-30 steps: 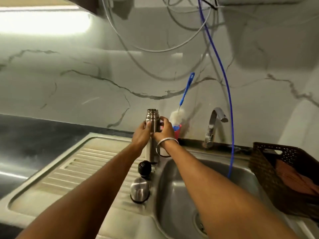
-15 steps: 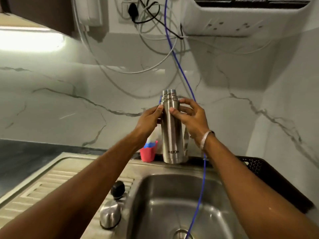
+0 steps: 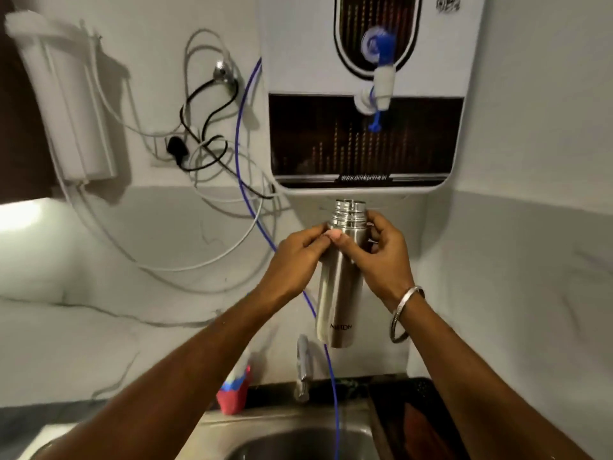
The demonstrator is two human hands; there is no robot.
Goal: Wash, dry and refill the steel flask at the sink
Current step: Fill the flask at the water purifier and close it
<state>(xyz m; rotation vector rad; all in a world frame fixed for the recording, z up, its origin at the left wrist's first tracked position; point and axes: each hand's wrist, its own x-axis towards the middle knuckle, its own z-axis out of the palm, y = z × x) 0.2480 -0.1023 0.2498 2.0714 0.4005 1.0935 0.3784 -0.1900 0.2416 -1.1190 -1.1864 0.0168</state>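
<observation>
Head view: a white water purifier (image 3: pixel 365 78) is mounted on the pale marble-patterned wall (image 3: pixel 99 343), with a dark lower panel and a white-and-blue dispensing tap (image 3: pixel 378 84) on its front. To its left hangs a white filter canister (image 3: pixel 69 104), and between the two lies a tangle of white and black cables (image 3: pixel 205 151). A blue tube (image 3: pixel 243 154) runs down from beside the purifier, behind the hands, toward the steel sink (image 3: pixel 292 443) at the bottom edge. A dark basket (image 3: pixel 398 423) sits just right of the sink, and a chrome faucet (image 3: pixel 303 370) rises behind it, with a small red holder (image 3: pixel 234 398) near its left.

The steel flask (image 3: pixel 338 287) is held upright in the air above the sink, below the purifier; its mouth is open, with no cap on it, and its threaded neck sits just under the purifier's lower edge. The left hand (image 3: pixel 295 257) grasps the flask near its shoulder, thumb and fingers pinched against the left side. The right hand (image 3: pixel 381 257) grasps the same upper part from the right, fingers curled round the neck and thumb across the front. A metal bangle (image 3: pixel 403 313) circles the right wrist.
</observation>
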